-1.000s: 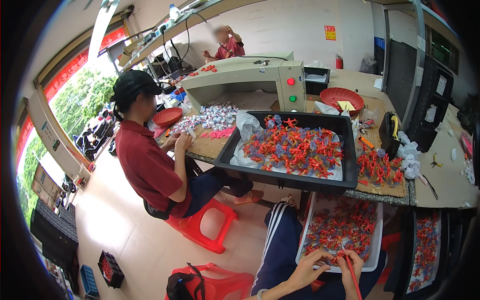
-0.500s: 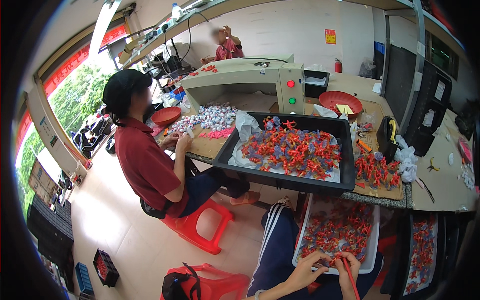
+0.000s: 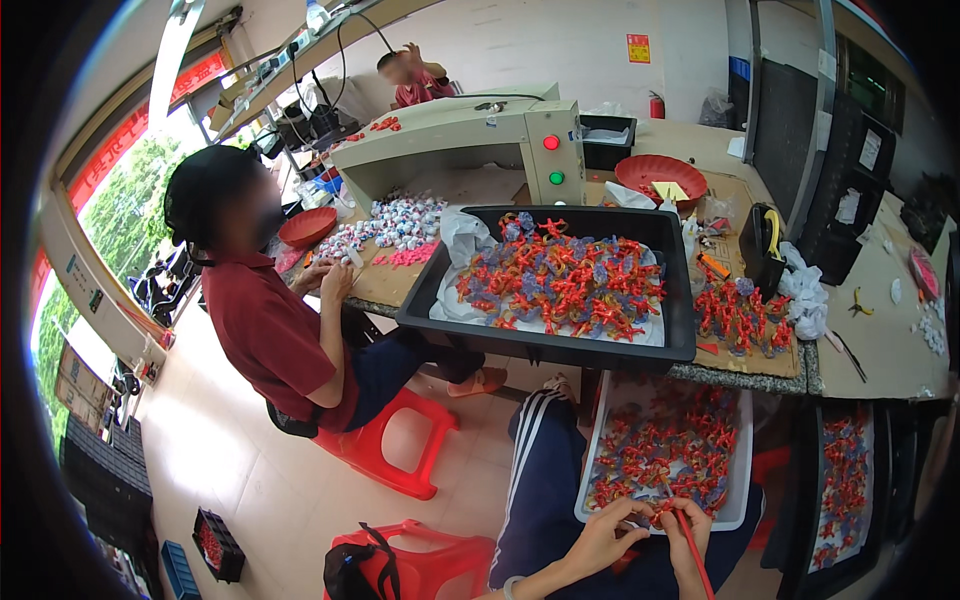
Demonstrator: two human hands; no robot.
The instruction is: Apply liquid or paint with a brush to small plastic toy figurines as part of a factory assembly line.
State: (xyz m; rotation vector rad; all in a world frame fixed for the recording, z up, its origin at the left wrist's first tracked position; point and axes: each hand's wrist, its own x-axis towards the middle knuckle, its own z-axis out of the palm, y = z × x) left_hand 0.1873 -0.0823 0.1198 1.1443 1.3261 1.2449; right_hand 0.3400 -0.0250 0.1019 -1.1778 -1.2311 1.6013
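Note:
My left hand (image 3: 600, 541) is closed, fingertips pinching a small red and brown toy figure (image 3: 657, 518) over the near edge of a white tray (image 3: 742, 470). The figure is partly hidden by my fingers. In my right hand (image 3: 687, 548) is a slim red-handled paintbrush (image 3: 699, 565), held like a pen. Its thin end points up and away, close beside the figure. Inside the tray, which rests at my lap, lie many red, blue and brown figures (image 3: 660, 440) on white lining.
A black tray (image 3: 560, 348) of similar figures overhangs the table edge ahead. Behind it stands a beige machine (image 3: 450, 140) with red and green buttons. At left, a co-worker (image 3: 270, 320) sits on a red stool (image 3: 425, 440). Another black bin (image 3: 880, 500) of figures stands at right.
The whole view has shifted slightly, so things sit further left and mostly higher. The co-worker's head has turned more toward me. My hands keep their hold on figure and brush.

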